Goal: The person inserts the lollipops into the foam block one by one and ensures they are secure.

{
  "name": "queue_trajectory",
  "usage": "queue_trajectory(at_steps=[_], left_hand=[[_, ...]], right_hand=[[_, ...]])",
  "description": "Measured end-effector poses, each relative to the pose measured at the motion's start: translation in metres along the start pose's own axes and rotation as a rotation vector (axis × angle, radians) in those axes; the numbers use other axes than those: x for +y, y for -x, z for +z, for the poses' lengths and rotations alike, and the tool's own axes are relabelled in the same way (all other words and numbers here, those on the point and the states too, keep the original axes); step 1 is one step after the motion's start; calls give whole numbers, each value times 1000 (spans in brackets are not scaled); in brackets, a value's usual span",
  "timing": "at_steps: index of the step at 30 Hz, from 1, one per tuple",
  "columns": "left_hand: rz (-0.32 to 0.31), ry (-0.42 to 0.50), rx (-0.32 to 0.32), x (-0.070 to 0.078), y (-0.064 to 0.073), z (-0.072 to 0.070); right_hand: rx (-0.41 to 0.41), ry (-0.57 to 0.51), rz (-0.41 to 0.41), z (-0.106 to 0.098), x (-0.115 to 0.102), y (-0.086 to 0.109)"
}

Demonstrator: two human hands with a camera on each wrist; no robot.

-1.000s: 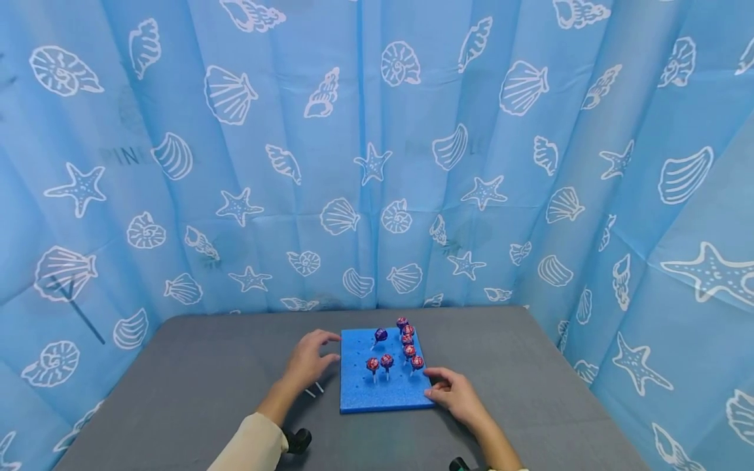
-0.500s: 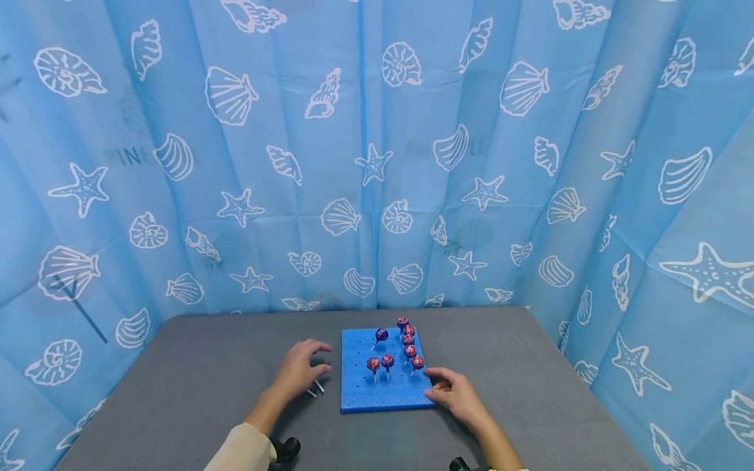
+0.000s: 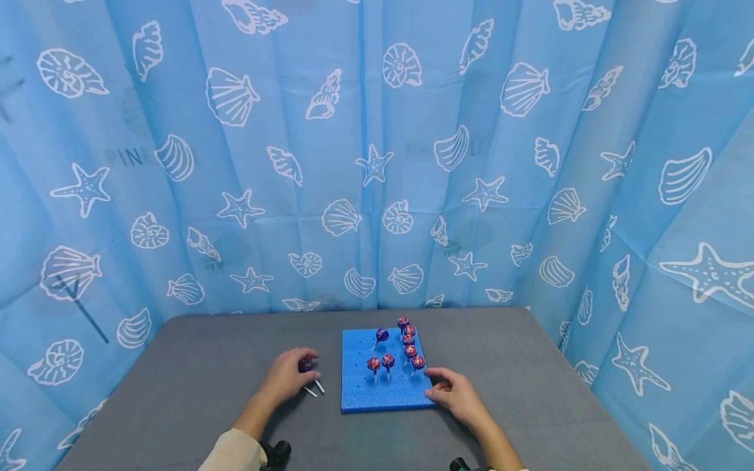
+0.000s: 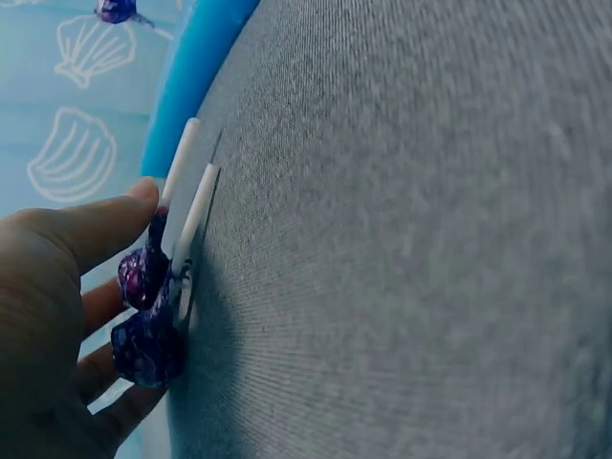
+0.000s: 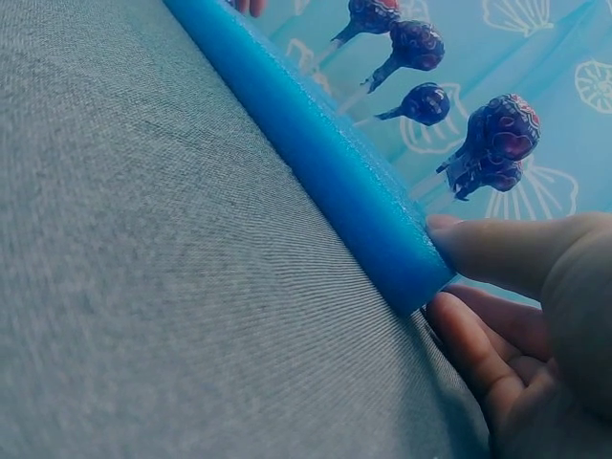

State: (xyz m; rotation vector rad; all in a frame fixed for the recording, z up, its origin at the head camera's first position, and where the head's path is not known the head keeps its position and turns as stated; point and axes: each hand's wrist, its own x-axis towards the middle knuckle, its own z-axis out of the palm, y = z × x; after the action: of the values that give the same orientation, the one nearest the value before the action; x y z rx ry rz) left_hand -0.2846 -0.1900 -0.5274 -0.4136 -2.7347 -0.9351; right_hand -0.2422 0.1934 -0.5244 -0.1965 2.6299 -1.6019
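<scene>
On the table left of the board, two purple-wrapped lollipops (image 4: pixel 148 352) lie side by side, white sticks toward the board. My left hand (image 3: pixel 285 375) is around them, thumb beside one stick and fingers behind the wrapped heads; no closed grip shows in the left wrist view. The blue foam board (image 3: pixel 371 396) lies flat with several lollipops standing in it. Red-and-purple ones (image 3: pixel 410 352) line its right side, two more (image 3: pixel 387 361) stand mid-board, and a dark purple one (image 3: pixel 381 335) leans near the back. My right hand (image 3: pixel 462 396) pinches the board's right edge, thumb on top, fingers below.
A grey cloth-covered table (image 3: pixel 224 347) carries everything. Behind it hangs a blue curtain (image 3: pixel 377 248) with white shell and starfish prints. Small holes dot the foam board's left part.
My left hand has moved left and toward me, from the board's left edge to the two loose lollipops. The right hand stays at the board's edge.
</scene>
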Motion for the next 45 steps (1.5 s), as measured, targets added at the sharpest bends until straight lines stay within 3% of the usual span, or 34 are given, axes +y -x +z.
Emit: queue_trajectory(at_steps=[14, 24, 36, 45], left_hand=[[-118, 35, -7, -1, -1, -7], [-149, 47, -3, 0, -3, -7], [-156, 213, 152, 10, -7, -3], [-196, 352, 182, 30, -11, 2]], right_hand=[[-2, 3, -2, 0, 0, 0], [-6, 7, -9, 0, 0, 0], [-16, -20, -20, -2, 2, 0], [-32, -24, -31, -3, 3, -1]])
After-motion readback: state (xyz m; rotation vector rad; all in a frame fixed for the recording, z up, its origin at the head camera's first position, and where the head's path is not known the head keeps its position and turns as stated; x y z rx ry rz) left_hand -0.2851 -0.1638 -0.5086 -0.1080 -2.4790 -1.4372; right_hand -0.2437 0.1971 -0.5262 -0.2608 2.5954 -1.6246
